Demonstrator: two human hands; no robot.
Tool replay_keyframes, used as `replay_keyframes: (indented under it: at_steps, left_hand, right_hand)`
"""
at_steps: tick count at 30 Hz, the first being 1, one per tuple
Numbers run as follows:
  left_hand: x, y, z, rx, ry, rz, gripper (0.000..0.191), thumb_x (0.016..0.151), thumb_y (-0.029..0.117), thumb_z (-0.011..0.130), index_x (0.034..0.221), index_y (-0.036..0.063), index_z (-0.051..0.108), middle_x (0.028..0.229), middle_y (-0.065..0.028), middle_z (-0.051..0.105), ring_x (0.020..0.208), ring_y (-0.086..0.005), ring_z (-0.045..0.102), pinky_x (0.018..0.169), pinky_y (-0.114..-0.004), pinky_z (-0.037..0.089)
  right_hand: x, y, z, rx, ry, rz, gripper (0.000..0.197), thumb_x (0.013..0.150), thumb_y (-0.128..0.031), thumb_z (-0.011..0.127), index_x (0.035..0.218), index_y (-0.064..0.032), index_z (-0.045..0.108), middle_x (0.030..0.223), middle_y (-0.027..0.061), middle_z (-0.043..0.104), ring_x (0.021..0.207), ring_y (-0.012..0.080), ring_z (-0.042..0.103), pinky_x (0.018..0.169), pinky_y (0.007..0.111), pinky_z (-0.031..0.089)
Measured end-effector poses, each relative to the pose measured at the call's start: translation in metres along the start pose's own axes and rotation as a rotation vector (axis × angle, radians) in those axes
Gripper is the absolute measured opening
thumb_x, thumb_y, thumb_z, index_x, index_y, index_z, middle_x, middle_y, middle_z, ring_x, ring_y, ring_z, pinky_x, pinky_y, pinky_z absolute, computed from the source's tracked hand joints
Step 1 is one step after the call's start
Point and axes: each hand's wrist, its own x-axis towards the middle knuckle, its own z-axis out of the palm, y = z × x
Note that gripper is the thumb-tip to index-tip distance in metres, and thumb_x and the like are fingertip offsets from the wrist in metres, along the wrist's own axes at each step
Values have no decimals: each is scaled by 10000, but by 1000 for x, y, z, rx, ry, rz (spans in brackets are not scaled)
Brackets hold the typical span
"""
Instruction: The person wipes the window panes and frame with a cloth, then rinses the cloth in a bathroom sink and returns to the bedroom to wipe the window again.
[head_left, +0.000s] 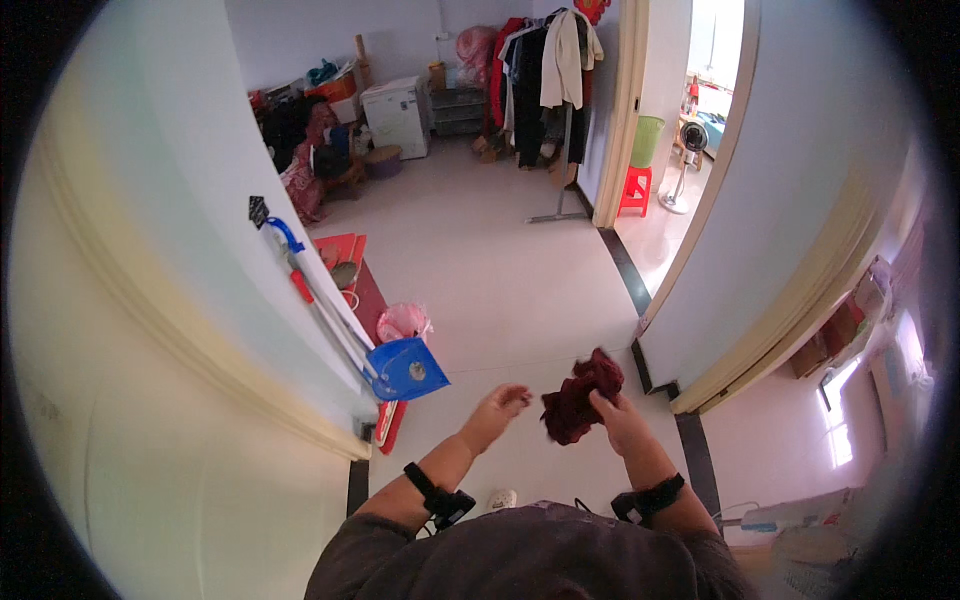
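A crumpled dark red cloth (581, 397) hangs from my right hand (616, 417), which grips it by its right side in front of my body. My left hand (508, 403) is to the left of the cloth and apart from it, with fingers a little curled and nothing seen in them; it is slightly blurred. Black devices are strapped round both my forearms. Below the hands is the pale tiled floor (480, 330).
A blue dustpan (409, 369) and long handles lean on the left wall by a pink bag (403, 322). Ahead stand a clothes rack (564, 150), a white chest freezer (394, 116) and piled goods. Right, a doorway shows a red stool (635, 191) and a fan (694, 136).
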Motion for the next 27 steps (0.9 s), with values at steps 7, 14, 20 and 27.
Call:
replay_keyframes:
  at_steps: [7,14,20,27]
  left_hand:
    - [104,33,32,304,-235,-42,242,841,123,525,1058,18,532,971,-73,581,900,-154,525,803,-299,421]
    - [210,35,14,258,-56,147,114,871,112,465,939,28,501,844,-24,545,757,-126,518,713,-275,445]
    - [280,65,27,-324,-84,-23,110,910,131,399,983,62,443,868,-18,500,788,-91,496,730,-254,450]
    - [369,98,3,-163,163,116,124,905,127,403,948,33,473,828,-9,496,773,-84,470,709,-238,421]
  right_hand:
    - [65,-38,-11,-416,7,-170,341,776,-105,590,1078,24,495,1014,114,562,935,194,520,807,320,424]
    - [162,-46,-90,-648,39,-91,311,716,8,493,1023,21,546,917,54,588,856,142,515,788,291,412]
    - [245,-85,-85,-484,-40,-62,412,699,-88,671,1029,15,447,954,83,559,885,169,533,766,285,451]
    - [371,-106,-135,-488,-47,-136,305,760,-114,620,999,47,521,898,121,596,818,197,553,740,314,442]
